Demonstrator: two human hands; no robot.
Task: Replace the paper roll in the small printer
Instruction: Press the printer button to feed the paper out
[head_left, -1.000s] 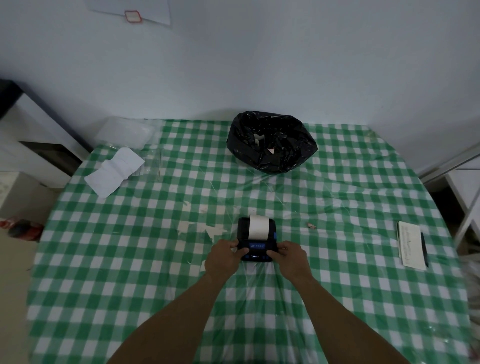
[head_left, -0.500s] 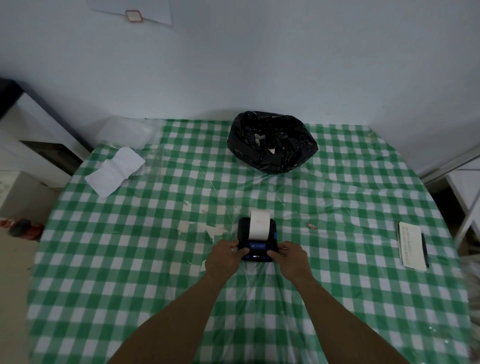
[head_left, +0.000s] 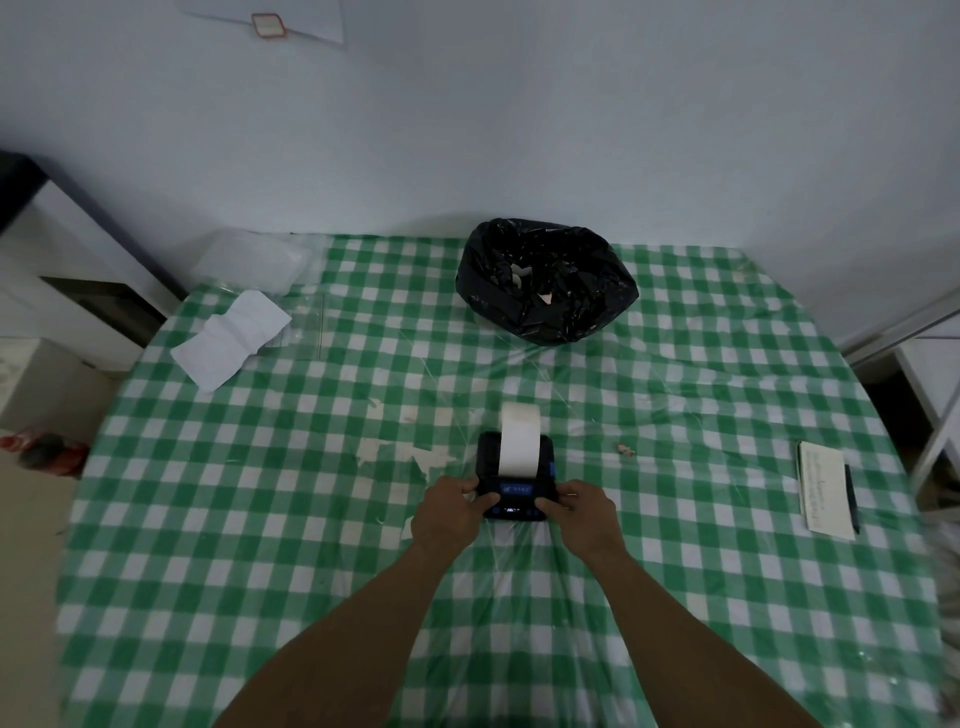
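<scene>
I have my left hand (head_left: 451, 512) and my right hand (head_left: 587, 514) clasped on the two near corners of the small printer (head_left: 514, 480), thumbs lying across its front panel by the blue label, so that the little black body cannot slide on the slick plastic film over the checked tablecloth (head_left: 260, 571). It sits on the table just ahead of me, roughly at the middle, and I grip it from both sides because it looks light enough to skate away under any push on a button or cover. A wide strip of white paper (head_left: 519, 441) rises out of its top and curls away from me, which I take to mean a roll is seated inside and paper is feeding; whether a thumb is actually pressing a key I cannot tell. Off to my right, well apart from the printer, a notepad (head_left: 823, 486) lies with a pen (head_left: 852, 499) along its far edge, out of the working space. Farther back on the left rests a creased length of loose white paper (head_left: 228, 338) beside a clear plastic bag (head_left: 249, 260). At the far edge, against the wall, the black bin bag (head_left: 545, 283) stands open with scraps inside, I suppose ready to take waste paper.
</scene>
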